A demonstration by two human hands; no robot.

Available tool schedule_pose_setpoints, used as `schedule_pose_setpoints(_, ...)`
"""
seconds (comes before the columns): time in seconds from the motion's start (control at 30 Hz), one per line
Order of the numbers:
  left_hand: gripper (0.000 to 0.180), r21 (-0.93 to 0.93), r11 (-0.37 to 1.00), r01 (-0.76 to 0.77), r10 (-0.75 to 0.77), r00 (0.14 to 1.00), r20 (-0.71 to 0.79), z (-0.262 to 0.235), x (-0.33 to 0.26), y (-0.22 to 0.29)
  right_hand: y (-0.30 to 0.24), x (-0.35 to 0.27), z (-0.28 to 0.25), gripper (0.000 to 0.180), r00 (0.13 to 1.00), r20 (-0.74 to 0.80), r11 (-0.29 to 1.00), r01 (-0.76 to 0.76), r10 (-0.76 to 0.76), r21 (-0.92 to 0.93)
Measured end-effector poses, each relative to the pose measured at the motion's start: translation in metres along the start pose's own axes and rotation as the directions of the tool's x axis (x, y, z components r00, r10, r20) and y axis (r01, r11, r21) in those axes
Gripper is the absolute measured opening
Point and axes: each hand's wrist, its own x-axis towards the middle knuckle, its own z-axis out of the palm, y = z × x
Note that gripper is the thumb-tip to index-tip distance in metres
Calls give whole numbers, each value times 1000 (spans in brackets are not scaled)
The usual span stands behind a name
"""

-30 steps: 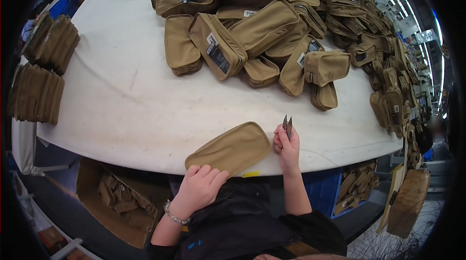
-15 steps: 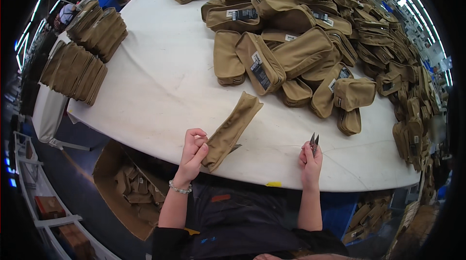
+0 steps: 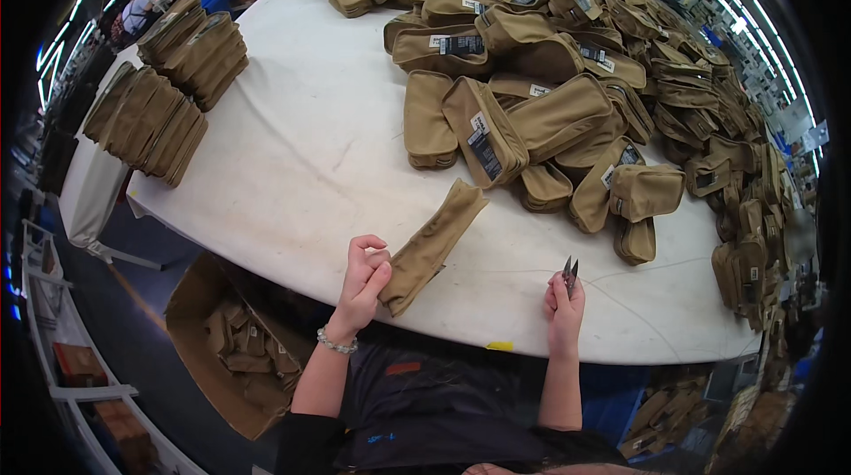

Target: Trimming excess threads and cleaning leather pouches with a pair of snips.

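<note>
The left hand (image 3: pixel 363 278) grips a tan pouch (image 3: pixel 432 245); the right hand (image 3: pixel 565 302) holds snips (image 3: pixel 569 272).

A plain tan fabric pouch (image 3: pixel 432 246) is seen on a white table (image 3: pixel 301 147). The heaped pouches (image 3: pixel 567 76) are coloured the same tan, some marked with black-and-white labels (image 3: pixel 484 145). The thread snips (image 3: pixel 569 274) are dark grey. A brown cardboard box (image 3: pixel 222 342) is seen below.
</note>
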Motion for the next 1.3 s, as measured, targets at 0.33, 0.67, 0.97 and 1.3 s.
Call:
schedule_pose_setpoints(0.33,28,-17,890,-456,372,747,-551,-115,-78,28,-17,5,-18,8,998,68,987,16,-6,-160)
schedule_pose_setpoints(0.67,36,451,573,684,512,130,-849,-323,-297,-73,-39,46,-60,17,747,-292,789,482,-597,-381)
schedule_pose_setpoints(0.97,32,500,658,563,499,171,-850,-223,-228,-144,-77,103,-64,44,490,63,89,281,-870,-956)
schedule_pose_setpoints(1.3,18,886,447,122,702,566,-432,-103,-105,-38,-103,119,-42,21,605,131,313,571,-786,-759)
